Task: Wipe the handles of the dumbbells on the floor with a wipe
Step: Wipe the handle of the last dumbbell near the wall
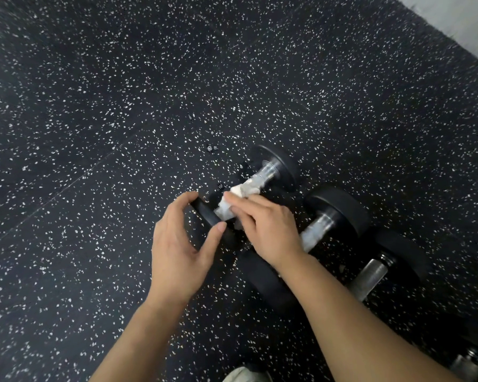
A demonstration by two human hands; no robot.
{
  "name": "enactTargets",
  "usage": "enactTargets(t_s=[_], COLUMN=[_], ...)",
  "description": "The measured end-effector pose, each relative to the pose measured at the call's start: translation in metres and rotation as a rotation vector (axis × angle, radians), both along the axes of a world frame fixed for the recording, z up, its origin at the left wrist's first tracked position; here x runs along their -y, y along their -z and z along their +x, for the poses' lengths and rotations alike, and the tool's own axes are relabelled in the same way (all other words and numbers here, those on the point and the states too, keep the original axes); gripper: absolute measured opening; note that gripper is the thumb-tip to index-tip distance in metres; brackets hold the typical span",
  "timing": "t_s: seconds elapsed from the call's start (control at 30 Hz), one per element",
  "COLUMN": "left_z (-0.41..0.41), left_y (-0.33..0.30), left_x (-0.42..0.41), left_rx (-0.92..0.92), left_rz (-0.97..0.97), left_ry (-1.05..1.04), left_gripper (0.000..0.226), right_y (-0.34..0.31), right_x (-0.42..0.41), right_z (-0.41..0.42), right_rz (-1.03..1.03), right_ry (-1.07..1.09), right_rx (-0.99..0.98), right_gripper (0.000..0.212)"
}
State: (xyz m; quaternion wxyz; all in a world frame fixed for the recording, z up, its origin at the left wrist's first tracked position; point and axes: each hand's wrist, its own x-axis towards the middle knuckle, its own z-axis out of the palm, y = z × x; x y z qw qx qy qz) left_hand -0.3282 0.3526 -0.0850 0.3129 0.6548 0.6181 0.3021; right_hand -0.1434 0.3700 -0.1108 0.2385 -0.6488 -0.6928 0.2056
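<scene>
Three black dumbbells with metal handles lie side by side on the speckled floor. On the leftmost dumbbell (278, 164), my left hand (178, 244) grips the rim of its near weight head. My right hand (265, 227) presses a white wipe (239, 198) around the near part of that dumbbell's handle. The far part of the handle shows bare and shiny. The second dumbbell (340, 213) lies just right of my right wrist, its handle partly hidden by my hand. A third dumbbell (398, 252) lies further right.
Black rubber floor (122, 133) with white flecks stretches left and ahead, with small wet drops (211, 148) near the first dumbbell. Another metal handle (469, 363) shows at the bottom right corner. A pale wall edge (467, 20) runs along the top right.
</scene>
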Motion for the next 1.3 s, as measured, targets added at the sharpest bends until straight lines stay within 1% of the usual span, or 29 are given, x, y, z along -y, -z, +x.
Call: enactTargets(t_s=[0.03,0.07,0.13,0.17,0.2,0.23,0.33,0.37,0.4,0.43,0.53,0.57,0.6,0.7,0.73,0.77,0.8,0.9,0.93,0.97,1.03,1.07,1.1,1.13,1.17,1.23,1.27,1.3], left_z=[-0.001,-0.002,-0.004,-0.005,-0.006,-0.006,-0.008,-0.008,-0.009,-0.01,-0.01,-0.01,-0.011,-0.012,-0.013,-0.014,-0.014,-0.015,-0.015,-0.016,-0.017,-0.018,-0.019,-0.02,-0.021,-0.021,-0.021,-0.022], left_y=[0.001,0.001,0.001,0.0,-0.001,-0.002,-0.001,-0.001,-0.001,-0.001,-0.005,-0.005,-0.005,-0.002,-0.002,-0.002,-0.003,-0.006,-0.006,-0.006,-0.004,-0.003,-0.003,-0.003,-0.003,-0.005,-0.006,-0.006], left_x=[-0.001,-0.002,-0.004,-0.004,-0.005,-0.006,-0.01,-0.012,-0.013,-0.014,-0.016,-0.016,-0.017,-0.019,-0.02,-0.021,-0.021,-0.022,-0.022,-0.022,-0.023,-0.024,-0.025,-0.027,-0.028,-0.029,-0.029,-0.029], left_rx=[-0.001,-0.005,-0.015,-0.022,-0.028,-0.034,-0.044,-0.046,-0.047,-0.048,-0.06,-0.064,-0.067,-0.061,-0.059,-0.059,-0.059,-0.05,-0.051,-0.053,-0.049,-0.048,-0.048,-0.05,-0.053,-0.057,-0.06,-0.063], left_rz=[-0.002,-0.003,-0.001,0.002,0.007,0.015,0.048,0.057,0.06,0.059,0.057,0.059,0.063,0.072,0.072,0.073,0.074,0.065,0.068,0.072,0.081,0.085,0.088,0.093,0.096,0.093,0.09,0.093], left_ry=[-0.015,-0.026,-0.03,-0.028,-0.022,-0.017,-0.007,-0.008,-0.009,-0.009,0.0,0.003,0.006,-0.002,-0.007,-0.014,-0.022,-0.046,-0.048,-0.047,-0.043,-0.044,-0.047,-0.052,-0.054,-0.055,-0.057,-0.06], left_gripper=[0.064,0.063,0.064,0.065,0.066,0.067,0.064,0.063,0.062,0.062,0.067,0.069,0.07,0.071,0.071,0.069,0.067,0.063,0.062,0.062,0.064,0.065,0.066,0.066,0.066,0.066,0.066,0.066], right_y=[0.0,0.0,0.001,0.003,0.004,0.005,0.005,0.005,0.005,0.005,0.006,0.007,0.007,0.005,0.005,0.004,0.005,0.006,0.007,0.008,0.009,0.009,0.009,0.009,0.01,0.008,0.008,0.006], right_x=[-0.005,-0.012,-0.024,-0.027,-0.028,-0.028,-0.02,-0.02,-0.022,-0.026,-0.04,-0.043,-0.043,-0.037,-0.036,-0.039,-0.044,-0.059,-0.06,-0.06,-0.056,-0.053,-0.052,-0.055,-0.061,-0.071,-0.073,-0.074], right_z=[0.001,0.004,0.009,0.009,0.006,0.002,-0.008,-0.006,-0.005,-0.003,0.002,0.001,-0.002,-0.012,-0.013,-0.012,-0.01,-0.004,-0.005,-0.009,-0.021,-0.026,-0.028,-0.028,-0.027,-0.022,-0.021,-0.023], right_rz=[0.003,0.004,-0.01,-0.005,0.009,0.018,0.023,0.009,0.01,0.016,0.01,0.015,0.02,0.003,-0.01,-0.01,-0.007,-0.029,-0.013,0.013,0.036,0.011,-0.011,-0.005,0.011,-0.008,-0.015,-0.003], right_ry=[0.007,0.07,0.286,0.356,0.362,0.303,0.002,-0.057,-0.066,-0.023,0.281,0.315,0.27,-0.097,-0.184,-0.206,-0.159,0.239,0.31,0.283,0.046,-0.07,-0.132,-0.125,-0.05,0.201,0.286,0.288], right_rx=[0.014,0.004,-0.077,-0.102,-0.11,-0.115,-0.094,-0.075,-0.054,-0.05,-0.125,-0.133,-0.13,-0.053,-0.029,-0.019,-0.026,-0.164,-0.182,-0.162,-0.117,-0.104,-0.085,-0.075,-0.075,-0.156,-0.196,-0.205], right_gripper=[0.032,0.032,0.031,0.031,0.03,0.03,0.031,0.032,0.032,0.032,0.031,0.03,0.03,0.034,0.036,0.036,0.034,0.031,0.031,0.031,0.032,0.032,0.033,0.033,0.032,0.03,0.03,0.03])
